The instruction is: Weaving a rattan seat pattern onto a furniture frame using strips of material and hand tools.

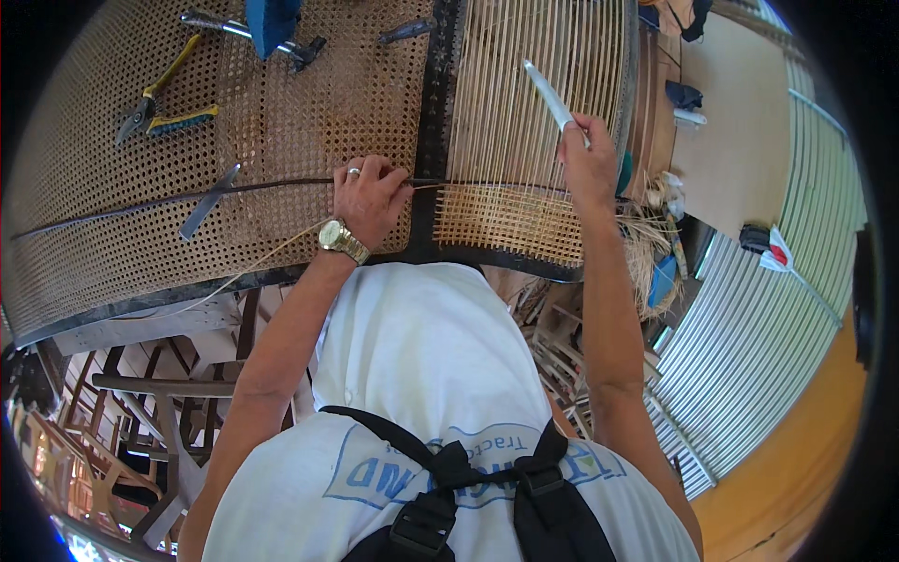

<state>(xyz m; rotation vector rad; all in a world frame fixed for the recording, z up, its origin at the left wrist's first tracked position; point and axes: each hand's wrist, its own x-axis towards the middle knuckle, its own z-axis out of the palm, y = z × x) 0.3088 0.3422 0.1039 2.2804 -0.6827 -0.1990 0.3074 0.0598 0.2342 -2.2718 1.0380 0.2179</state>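
A dark wooden frame [433, 122] lies before me, with woven cane mesh [309, 112] on its left and strung cane strands on its right. The near end of that right side carries a band of open weave [506, 220]. My left hand [372, 199] rests by the middle bar, fingers closed on a thin pale cane strand [272, 251]. A long thin dark rod [187, 195] runs beneath this hand and across the strands. My right hand [588, 164] is wrapped round a flat, whitish, blade-like tool [548, 92], held slanting over the strung strands.
Yellow-handled pruning shears [154, 108], a hammer [253, 33] and a flat metal strip [209, 201] lie on the mesh. Loose cane fibres [651, 248] hang at the right edge. Wooden chair frames [169, 421] stand below left. A ribbed pale panel [758, 347] lies right.
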